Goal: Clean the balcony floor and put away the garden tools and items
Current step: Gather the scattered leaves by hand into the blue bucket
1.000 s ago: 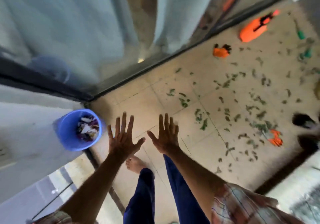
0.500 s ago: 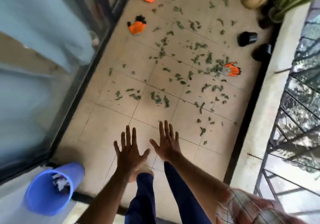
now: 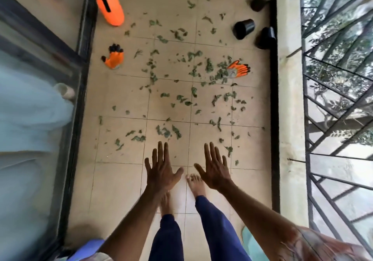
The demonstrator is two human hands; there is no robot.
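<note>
Here, the beige tiled floor [image 3: 121, 180] runs as a narrow strip from six o'clock up to twelve, its long axis straight ahead of the person, and green leaves [image 3: 189, 99] lie scattered over its middle and far parts. An orange glove [image 3: 114, 58] with black fingertips lies at ten o'clock, fingers pointing up toward twelve, just beside the dark door frame [image 3: 80, 99]. A second orange glove [image 3: 238, 70] lies at one o'clock among the thickest leaves, fingers pointing right toward three. An orange sprayer [image 3: 110, 6] lies at eleven o'clock beside the frame, its long axis tilted, the black-strapped top toward the upper left and the rounded base toward the lower right. Two black pots [image 3: 243, 28] lie tipped on their sides at one o'clock near the low wall [image 3: 288, 119], the nearer one with its mouth toward the lower left. No writing or label can be read on any of these. The left hand [image 3: 161, 175] and right hand [image 3: 216, 173] are held out flat over the floor near six o'clock, backs up, fingers spread wide and pointing to twelve, holding and touching nothing. Bare feet [image 3: 194, 184] stand on the tiles beneath them. A metal grille [image 3: 339, 119] fills the three o'clock side beyond the wall.
</note>
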